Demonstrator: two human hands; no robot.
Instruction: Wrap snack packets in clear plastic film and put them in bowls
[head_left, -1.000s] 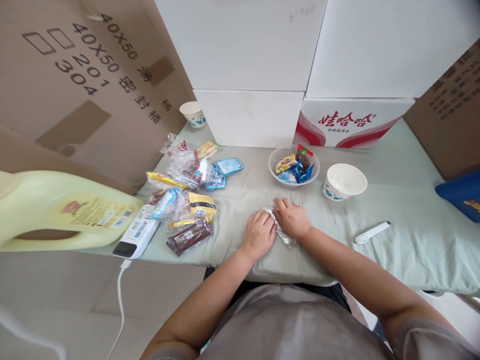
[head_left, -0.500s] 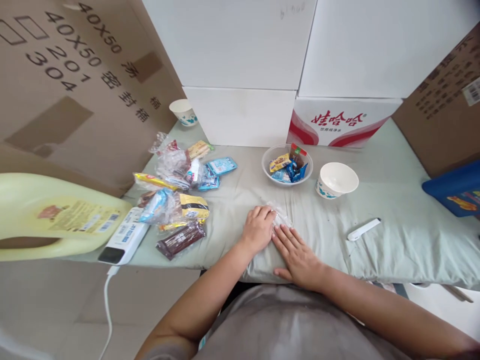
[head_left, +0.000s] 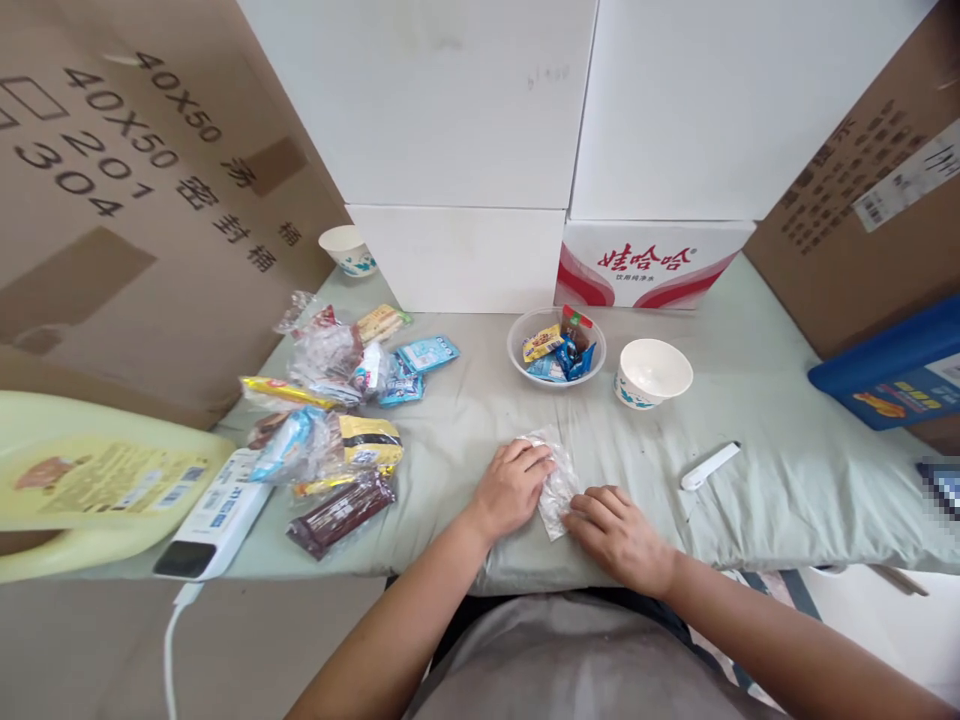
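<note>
A crumpled clear plastic bag [head_left: 556,497] lies on the cloth-covered surface in front of me, partly flattened. My left hand [head_left: 514,486] rests on its upper left part, the fingers bent together over the plastic and holding it down. At the bag's lower right edge is my right hand [head_left: 621,535], palm down, its fingers stretched forward and slightly bent, with nothing visible in its grasp. The left fingertips cover a corner of the bag. Beyond the hands stands a clear plastic bowl [head_left: 516,368] with several small wrapped snacks in it.
A white paper bowl [head_left: 654,374] and a white box cutter [head_left: 710,466] are to the right. Wrapped snacks [head_left: 341,515] lie in a pile at left, beside a white power bank [head_left: 214,515] and yellow jug [head_left: 97,480]. White boxes [head_left: 465,260] stand behind.
My right hand has moved right and its fingers have bent more. The plastic bag shows larger and flatter between the hands. The whole view has shifted slightly.
</note>
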